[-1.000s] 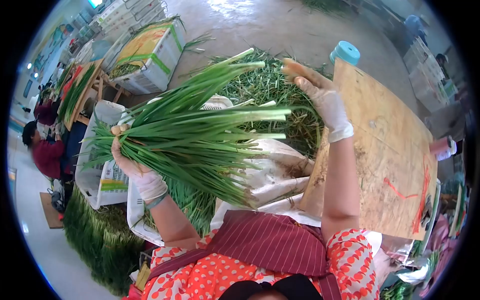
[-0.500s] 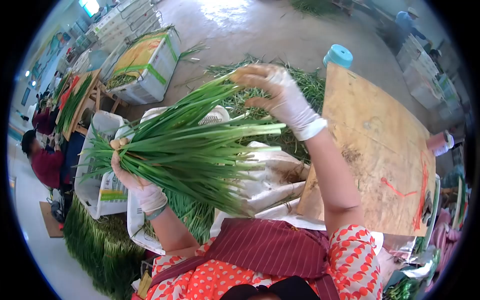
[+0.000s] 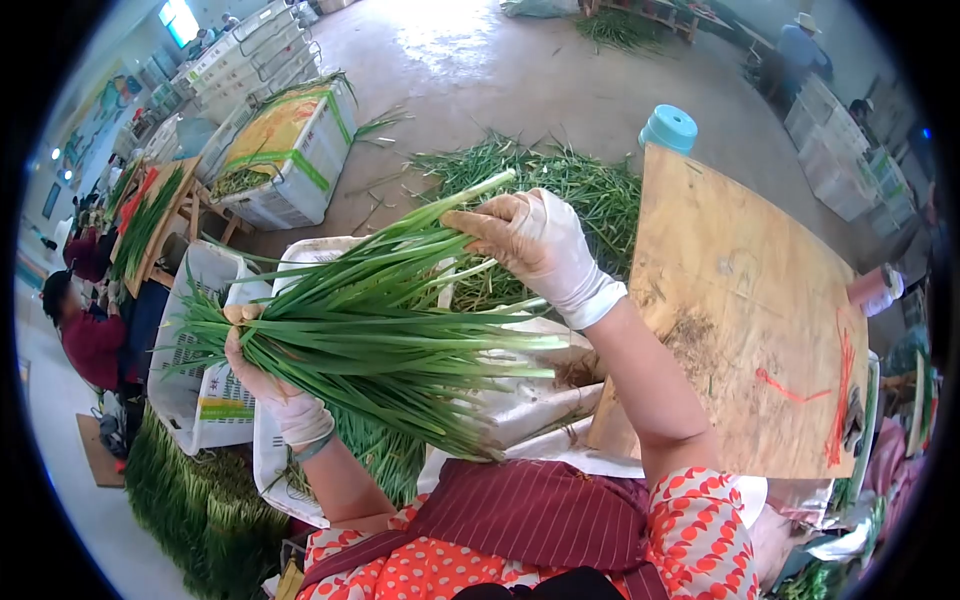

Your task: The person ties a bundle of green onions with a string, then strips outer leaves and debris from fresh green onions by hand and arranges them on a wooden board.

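My left hand point(image 3: 262, 365), in a whitish glove with bare-looking fingertips, is wrapped round the leafy end of a large bunch of long green stalks point(image 3: 390, 335). The pale stem ends fan out to the right. My right hand point(image 3: 530, 240), gloved the same way, pinches some stalks near their pale ends at the top of the bunch. The bunch hangs in the air over white crates and a white sack point(image 3: 535, 385).
A wooden board point(image 3: 745, 300) with red ties point(image 3: 845, 390) lies at right, a blue stool point(image 3: 668, 130) behind it. Loose greens point(image 3: 590, 190) cover the floor ahead. White crates point(image 3: 195, 385) and piled greens point(image 3: 205, 500) are at left, with people working beyond.
My right hand has come down and left from beside the stalks and closed on the upper ones. My left hand still holds the bunch. The view has shifted slightly.
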Tool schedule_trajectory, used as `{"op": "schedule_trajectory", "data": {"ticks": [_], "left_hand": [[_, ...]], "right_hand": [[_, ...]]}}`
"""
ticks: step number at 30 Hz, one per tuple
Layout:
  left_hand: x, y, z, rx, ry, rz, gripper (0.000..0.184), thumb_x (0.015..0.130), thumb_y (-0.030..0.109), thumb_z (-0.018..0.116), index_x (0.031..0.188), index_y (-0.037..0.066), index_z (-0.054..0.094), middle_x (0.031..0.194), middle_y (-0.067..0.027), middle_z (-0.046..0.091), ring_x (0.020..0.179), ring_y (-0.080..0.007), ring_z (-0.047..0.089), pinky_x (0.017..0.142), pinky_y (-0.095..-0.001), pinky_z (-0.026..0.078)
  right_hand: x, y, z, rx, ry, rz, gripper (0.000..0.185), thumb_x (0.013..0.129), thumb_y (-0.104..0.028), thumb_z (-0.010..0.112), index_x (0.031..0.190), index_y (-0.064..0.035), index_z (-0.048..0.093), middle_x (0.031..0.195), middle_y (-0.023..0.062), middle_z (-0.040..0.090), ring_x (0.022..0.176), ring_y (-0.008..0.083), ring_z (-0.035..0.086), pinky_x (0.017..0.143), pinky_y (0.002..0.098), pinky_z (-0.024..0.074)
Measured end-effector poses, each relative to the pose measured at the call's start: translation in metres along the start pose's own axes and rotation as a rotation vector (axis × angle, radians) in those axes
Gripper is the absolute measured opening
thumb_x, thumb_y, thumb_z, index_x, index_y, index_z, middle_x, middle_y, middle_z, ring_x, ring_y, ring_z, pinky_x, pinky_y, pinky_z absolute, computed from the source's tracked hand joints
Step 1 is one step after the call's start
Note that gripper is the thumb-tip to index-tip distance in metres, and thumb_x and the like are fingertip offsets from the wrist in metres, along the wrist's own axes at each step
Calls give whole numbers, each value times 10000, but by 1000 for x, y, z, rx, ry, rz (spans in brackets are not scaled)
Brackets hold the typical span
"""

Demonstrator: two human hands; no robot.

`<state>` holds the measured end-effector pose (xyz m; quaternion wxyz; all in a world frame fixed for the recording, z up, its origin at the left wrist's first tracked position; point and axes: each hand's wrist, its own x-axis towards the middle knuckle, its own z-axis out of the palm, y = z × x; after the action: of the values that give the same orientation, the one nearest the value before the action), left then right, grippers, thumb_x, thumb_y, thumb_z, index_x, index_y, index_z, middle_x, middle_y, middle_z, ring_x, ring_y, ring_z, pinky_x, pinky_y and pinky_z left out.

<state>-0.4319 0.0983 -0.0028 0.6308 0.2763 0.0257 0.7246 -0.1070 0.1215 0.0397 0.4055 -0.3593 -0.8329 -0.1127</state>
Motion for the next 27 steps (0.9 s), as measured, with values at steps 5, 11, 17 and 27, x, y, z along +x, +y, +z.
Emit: {"op": "schedule_trajectory", "data": {"ticks": [5, 11, 17, 27], "left_hand": [[-1, 5, -10, -39, 29, -20, 185, 838, 150, 486, 1010, 86, 506, 986, -50, 541, 946, -278, 559, 831, -543, 468], [-3, 4, -2, -89, -3, -80, 217, 789, 90, 516, 1005, 71, 524, 994, -93, 531, 974, -232, 511, 850, -452, 480], [-7, 5, 1, -105, 11, -12, 217, 792, 95, 526, 1008, 78, 530, 1005, -87, 531, 999, -235, 507, 869, -460, 462], [-6, 3, 8, -72, -42, -40, 218, 808, 94, 507, 1025, 88, 527, 1005, -44, 540, 977, -198, 514, 900, -422, 412]], "right_hand": [[-10, 3, 20, 358, 119, 158, 279, 748, -110, 650, 1026, -138, 660, 924, 55, 645, 780, 206, 607, 689, 300, 467], [-14, -13, 36, 1112, 338, 608, 198, 876, -143, 556, 985, -7, 650, 876, 81, 671, 870, 124, 600, 816, 265, 464], [-23, 21, 5, 1004, 569, 903, 232, 860, -222, 583, 989, -39, 640, 873, 89, 667, 839, 127, 607, 842, 297, 451], [-37, 19, -12, 1257, -179, 856, 505, 776, -172, 681, 1214, -15, 486, 1074, 151, 600, 920, 182, 596, 828, 295, 482]]}}
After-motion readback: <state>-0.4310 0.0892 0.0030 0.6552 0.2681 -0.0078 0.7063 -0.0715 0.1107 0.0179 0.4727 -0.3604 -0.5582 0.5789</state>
